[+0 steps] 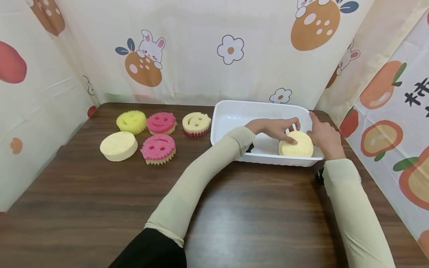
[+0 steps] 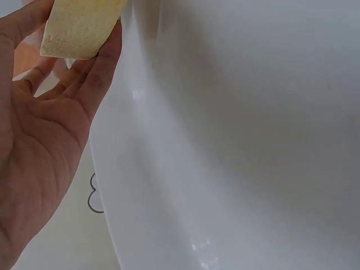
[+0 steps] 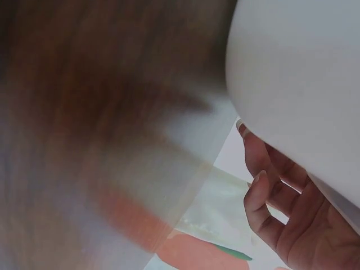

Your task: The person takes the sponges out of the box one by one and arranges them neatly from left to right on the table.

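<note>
A round cream sponge (image 1: 298, 147) stands in the right end of a white tray (image 1: 259, 158). My left hand (image 1: 275, 129) reaches in over the tray and holds this sponge between thumb and fingers; the left wrist view shows the edge of the sponge (image 2: 83, 29) between them. At the tray's right end, my right hand (image 1: 326, 138) grips the wall, thumb on the inner side near the sponge. Bent fingers (image 3: 257, 199) lie along the outside of the tray in the right wrist view, where the thumb is hidden.
Left of the tray on the brown table (image 1: 140, 208) lie several sponges: a yellow smiley one (image 1: 132, 122), two pink smiley ones (image 1: 162, 123), a cream smiley one with a pink underside (image 1: 196, 124), and a plain cream round one (image 1: 118, 146). Printed curtains (image 1: 197, 56) surround the table.
</note>
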A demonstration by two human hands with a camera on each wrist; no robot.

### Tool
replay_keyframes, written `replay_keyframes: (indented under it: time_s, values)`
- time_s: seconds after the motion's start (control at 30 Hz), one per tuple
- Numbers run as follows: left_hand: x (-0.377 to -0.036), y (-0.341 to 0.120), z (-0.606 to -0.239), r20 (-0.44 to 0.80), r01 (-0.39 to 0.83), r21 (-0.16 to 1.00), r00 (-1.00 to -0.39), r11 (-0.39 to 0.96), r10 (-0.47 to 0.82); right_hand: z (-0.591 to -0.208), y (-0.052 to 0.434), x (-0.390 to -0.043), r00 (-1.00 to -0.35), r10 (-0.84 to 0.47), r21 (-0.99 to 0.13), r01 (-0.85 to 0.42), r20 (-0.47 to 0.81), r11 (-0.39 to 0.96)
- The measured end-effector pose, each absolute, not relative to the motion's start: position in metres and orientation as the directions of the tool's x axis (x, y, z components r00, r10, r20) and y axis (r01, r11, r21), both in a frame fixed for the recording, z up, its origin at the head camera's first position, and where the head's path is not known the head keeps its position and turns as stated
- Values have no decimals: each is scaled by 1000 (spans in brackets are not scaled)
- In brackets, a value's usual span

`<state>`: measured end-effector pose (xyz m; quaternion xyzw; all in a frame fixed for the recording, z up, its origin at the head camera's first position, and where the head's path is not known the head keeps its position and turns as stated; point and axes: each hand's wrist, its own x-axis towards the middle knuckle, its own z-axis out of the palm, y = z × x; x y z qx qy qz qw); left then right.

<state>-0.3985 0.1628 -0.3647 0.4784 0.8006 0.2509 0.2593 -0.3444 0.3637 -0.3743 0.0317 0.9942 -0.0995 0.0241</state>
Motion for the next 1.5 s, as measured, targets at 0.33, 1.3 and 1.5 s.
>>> replay_keyframes:
  time_s: [0.33, 1.3, 1.5]
  values:
    - [-398, 153, -365, -147, 652, 648, -400, 394, 905, -375, 356, -347, -996, 55, -196, 68, -68, 978]
    - [-397, 145, -340, -110, 722, 569, -407, 393, 907, -373, 361, -345, -996, 63, -200, 74, -63, 977]
    - [-396, 143, -332, -83, 727, 575, -406, 376, 910, -371, 363, -342, -995, 69, -196, 81, -68, 977]
